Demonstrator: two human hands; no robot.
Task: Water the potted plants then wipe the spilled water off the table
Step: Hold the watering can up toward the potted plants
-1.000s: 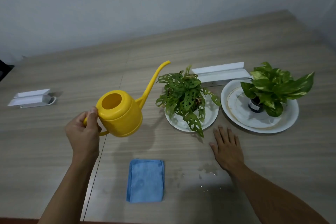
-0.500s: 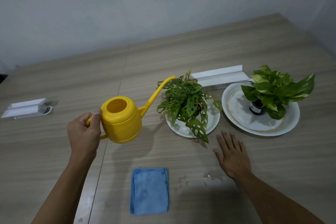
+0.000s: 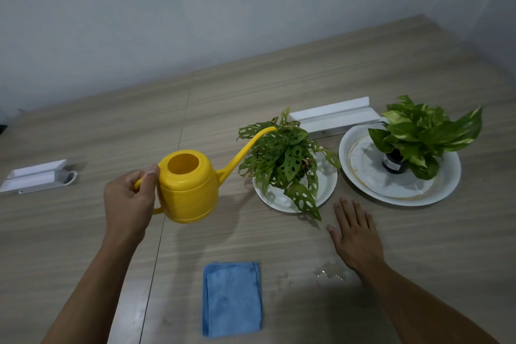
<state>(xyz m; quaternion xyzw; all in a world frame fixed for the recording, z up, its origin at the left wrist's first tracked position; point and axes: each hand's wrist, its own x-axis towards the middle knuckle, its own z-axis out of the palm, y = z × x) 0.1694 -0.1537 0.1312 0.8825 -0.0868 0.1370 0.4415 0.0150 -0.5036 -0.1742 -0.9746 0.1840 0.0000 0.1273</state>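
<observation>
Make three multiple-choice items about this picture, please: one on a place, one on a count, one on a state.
1. Where does the blue cloth lie?
A. under a plate
B. flat on the table, near the front edge
C. in the right hand

2. How many potted plants are there?
A. one
B. two
C. three

3. What is the left hand doing?
A. holding the yellow can by its handle
B. lying flat on the table
C. wiping with the cloth

Key: 1 B, the cloth lies folded on the bare wood beside the spill. 2 B, a holey-leaved plant and a variegated plant, each on a white plate. 3 A, its fingers wrap the handle, spout at the holey-leaved plant.
</observation>
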